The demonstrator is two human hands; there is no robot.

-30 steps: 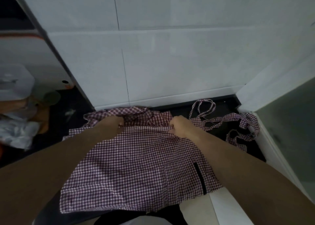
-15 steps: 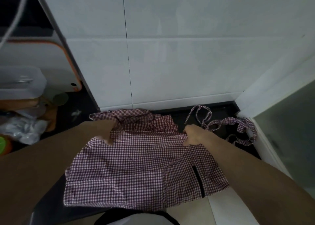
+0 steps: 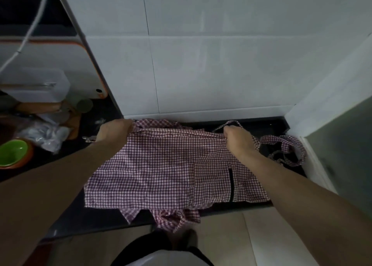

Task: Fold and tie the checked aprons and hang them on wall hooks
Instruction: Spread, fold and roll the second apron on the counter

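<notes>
A red-and-white checked apron (image 3: 171, 169) lies spread on the black counter (image 3: 96, 217), its near hem hanging over the front edge. My left hand (image 3: 114, 130) grips the far left part of its top edge. My right hand (image 3: 238, 138) grips the far right part of the same edge. The cloth is stretched taut between both hands. A black-trimmed pocket slit (image 3: 231, 182) shows on the right side. The apron's checked straps (image 3: 285, 149) lie tangled on the counter to the right of my right hand.
A white tiled wall (image 3: 201, 64) rises right behind the counter; a white wall corner (image 3: 322, 104) closes the right side. At left are a green bowl (image 3: 13, 153), crumpled plastic bags (image 3: 44, 134) and a white appliance (image 3: 40, 84). No hooks are in view.
Both hands moved apart along the apron's top edge and pulled it toward the wall, stretching the cloth flat. More of the lower hem now hangs over the counter's front edge.
</notes>
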